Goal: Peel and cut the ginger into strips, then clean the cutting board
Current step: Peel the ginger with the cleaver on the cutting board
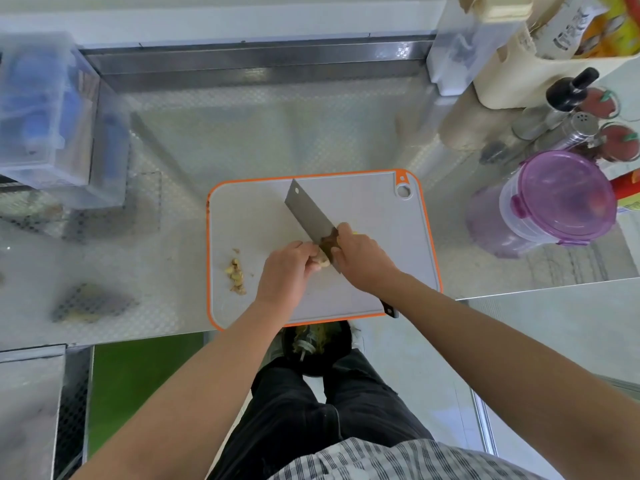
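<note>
Gripping the ginger (321, 262) just above the cutting board (363, 209), my left hand (287, 271) curls round it. My right hand (360, 261) clamps the cleaver (310, 216) by the blade's heel, with the edge against the root. Peelings (237, 275) lie on the board to the left. A purple-lidded tub (561, 199) crowds the worktop (242, 133) on the right, a clear box (45, 116) sits far left, and a bin (317, 344) waits below the near edge.

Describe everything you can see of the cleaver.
The cleaver has a broad rectangular grey metal blade with a small hole near its far corner and a dark brown handle. The right hand grips it at the blade's base; the handle's end pokes out beneath the wrist. It slants over the cutting board, its heel against the ginger.
</note>
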The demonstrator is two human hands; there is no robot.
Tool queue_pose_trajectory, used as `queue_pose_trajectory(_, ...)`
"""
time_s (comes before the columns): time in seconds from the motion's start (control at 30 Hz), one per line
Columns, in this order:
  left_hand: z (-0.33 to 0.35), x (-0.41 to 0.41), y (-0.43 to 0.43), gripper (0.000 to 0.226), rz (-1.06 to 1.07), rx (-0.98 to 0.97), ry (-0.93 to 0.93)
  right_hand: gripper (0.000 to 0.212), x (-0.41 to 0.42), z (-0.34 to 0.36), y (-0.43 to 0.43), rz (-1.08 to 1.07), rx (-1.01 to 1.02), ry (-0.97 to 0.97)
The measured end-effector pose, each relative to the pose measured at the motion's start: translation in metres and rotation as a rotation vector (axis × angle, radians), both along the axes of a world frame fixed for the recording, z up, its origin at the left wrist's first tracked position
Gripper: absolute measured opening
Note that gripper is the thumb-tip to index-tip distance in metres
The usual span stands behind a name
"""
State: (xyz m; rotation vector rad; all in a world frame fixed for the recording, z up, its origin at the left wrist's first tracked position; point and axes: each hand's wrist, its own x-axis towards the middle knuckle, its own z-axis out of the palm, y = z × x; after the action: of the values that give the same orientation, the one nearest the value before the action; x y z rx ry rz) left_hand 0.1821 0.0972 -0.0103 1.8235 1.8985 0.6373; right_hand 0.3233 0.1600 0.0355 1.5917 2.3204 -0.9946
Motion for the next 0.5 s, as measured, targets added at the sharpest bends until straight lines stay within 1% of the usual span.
queue_pose_trajectory(0.1,-0.002,-0.001,-0.001,0.019,0.010,0.011,-0.017,0.011,0.006,0.015,0.001,-0.020,0.062,0.065)
queue_pose_trajectory(0.17,-0.003,-0.001,-0.002,0.021,0.026,0.007,-0.009,0.007,0.012,0.023,-0.005,0.004,0.087,0.076)
queue_pose_trajectory(0.23,-0.003,0.000,-0.002,0.021,0.043,0.003,-0.010,0.007,0.015,0.024,-0.014,0.054,0.109,0.037)
queue_pose_trajectory(0.3,-0.002,-0.001,-0.001,0.019,0.057,0.001,-0.014,0.012,0.014,0.021,-0.021,0.092,0.119,-0.022)
queue_pose_trajectory(0.5,-0.004,-0.001,-0.001,0.017,0.063,-0.024,-0.033,0.012,0.013,0.018,-0.026,0.103,0.122,-0.090)
